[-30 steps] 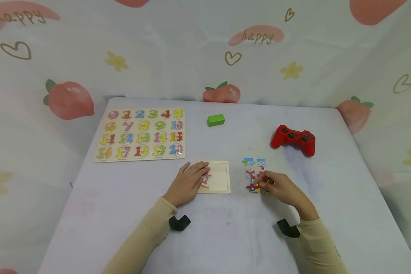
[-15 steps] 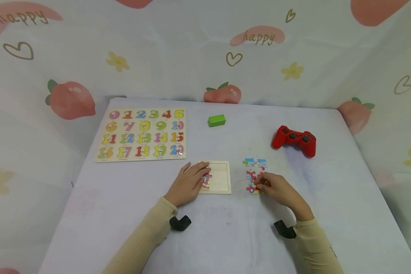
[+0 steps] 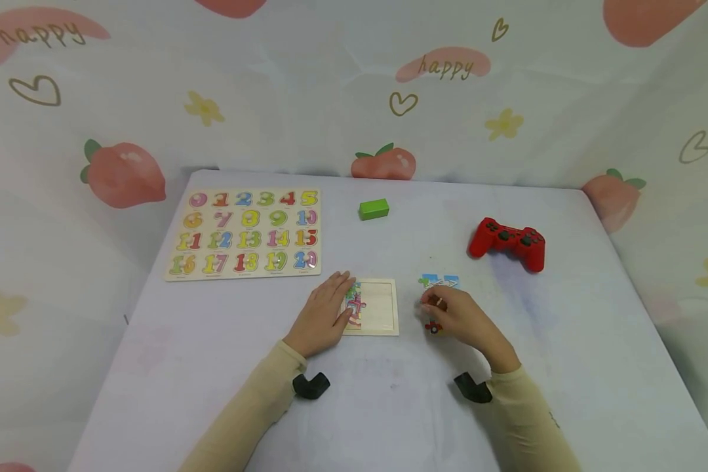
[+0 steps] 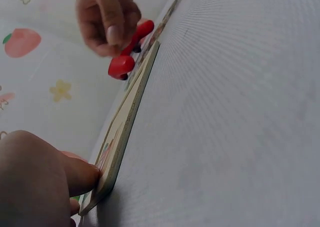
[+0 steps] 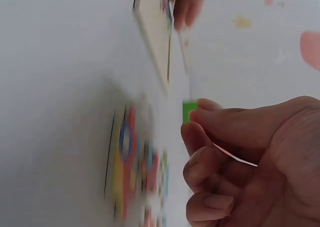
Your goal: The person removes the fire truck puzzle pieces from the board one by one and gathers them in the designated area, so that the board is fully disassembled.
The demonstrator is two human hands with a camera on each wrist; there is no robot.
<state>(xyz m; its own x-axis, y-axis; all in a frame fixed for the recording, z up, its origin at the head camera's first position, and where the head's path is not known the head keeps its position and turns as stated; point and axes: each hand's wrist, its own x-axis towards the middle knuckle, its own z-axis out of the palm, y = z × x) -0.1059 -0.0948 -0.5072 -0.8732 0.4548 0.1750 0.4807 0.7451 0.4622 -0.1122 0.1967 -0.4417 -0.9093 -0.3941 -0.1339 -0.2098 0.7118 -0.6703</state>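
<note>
A small wooden puzzle tray [image 3: 380, 307] lies flat, with puzzle pieces [image 3: 356, 320] along its left side and bare wood on the right. My left hand [image 3: 318, 314] rests on the tray's left edge, fingers extended and thumb spread, the thumb [image 4: 82, 176] touching its near side in the left wrist view. My right hand [image 3: 465, 321] is over the loose puzzle pieces [image 3: 440, 280] right of the tray and partly hides them. In the right wrist view its thumb and index fingertips [image 5: 205, 112] meet, the other fingers curl, and no piece shows between them.
A number puzzle board [image 3: 242, 229] lies at the back left. Behind the tray sits a green block [image 3: 374, 209], and a red game controller [image 3: 507, 242] is at the back right. A printed cloth backdrop [image 3: 307, 78] rises behind the table.
My right hand has moved left from the lower loose pieces towards the tray. The left hand's fingers have drawn back leftwards, uncovering more of the pieces in the tray.
</note>
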